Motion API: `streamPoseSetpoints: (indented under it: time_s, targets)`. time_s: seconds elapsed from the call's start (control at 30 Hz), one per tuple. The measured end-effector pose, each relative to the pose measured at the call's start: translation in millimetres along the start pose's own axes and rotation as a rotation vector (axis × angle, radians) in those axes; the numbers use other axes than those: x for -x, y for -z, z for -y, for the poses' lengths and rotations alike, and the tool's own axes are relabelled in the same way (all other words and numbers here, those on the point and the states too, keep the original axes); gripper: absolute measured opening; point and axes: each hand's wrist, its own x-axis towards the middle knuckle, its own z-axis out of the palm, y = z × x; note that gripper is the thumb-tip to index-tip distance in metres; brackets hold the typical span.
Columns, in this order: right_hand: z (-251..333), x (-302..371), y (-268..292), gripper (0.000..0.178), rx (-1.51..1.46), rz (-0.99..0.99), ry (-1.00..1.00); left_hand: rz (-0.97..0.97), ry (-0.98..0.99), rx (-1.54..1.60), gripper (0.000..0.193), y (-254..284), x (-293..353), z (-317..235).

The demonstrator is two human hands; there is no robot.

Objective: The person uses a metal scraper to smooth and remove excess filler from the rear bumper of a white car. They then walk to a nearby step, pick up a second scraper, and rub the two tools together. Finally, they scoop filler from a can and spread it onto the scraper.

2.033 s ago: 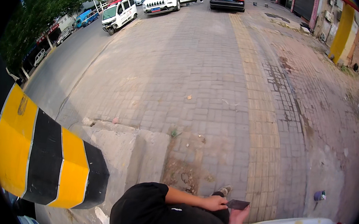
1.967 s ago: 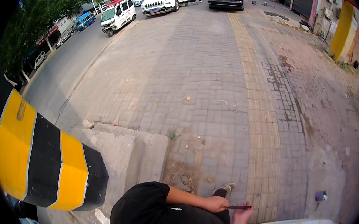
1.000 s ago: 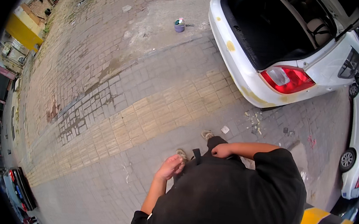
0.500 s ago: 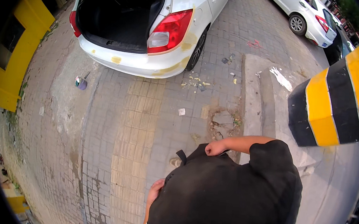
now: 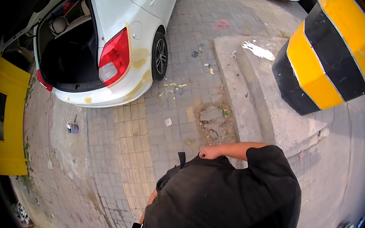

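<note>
My right hand [image 5: 208, 152] is closed in a fist on the front edge of a black garment [image 5: 210, 190], which stretches out ahead of my body. Beside that fist a short dark strap [image 5: 181, 158] sticks up from the cloth. Of my left arm [image 5: 152, 197] only a strip of bare skin shows along the garment's left side. The left hand's fingers are hidden behind the cloth.
A white car [image 5: 128, 87] with yellowish patches near its tail light stands ahead left, its boot raised. A small purple bucket [image 5: 73, 128] sits on the paving behind it. A yellow-and-black striped pillar [image 5: 321, 61] rises from a concrete step [image 5: 241, 84] at right.
My view has swung right, so the car and bucket appear lower and further left. My left hand's fingers have slipped out of sight behind the garment. The right fist stays on the cloth.
</note>
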Motion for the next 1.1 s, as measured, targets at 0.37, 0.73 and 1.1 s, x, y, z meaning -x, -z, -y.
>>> streamPoseSetpoints:
  time_s: [0.37,0.73,1.1]
  targets:
    - [27.3,-22.0,0.7,0.031,-0.183,-0.126,0.044,0.042,0.133,-0.195,0.033,45.5,-52.0,19.6]
    - [78.1,-67.2,-58.1,0.029,-0.083,-0.374,-0.07,0.455,-0.171,-0.15,0.039,133.9,-67.8,32.2]
    - [152.3,-53.5,-79.3,0.027,-0.032,-0.284,-0.152,0.597,-0.105,-0.216,0.03,120.4,-82.8,59.5]
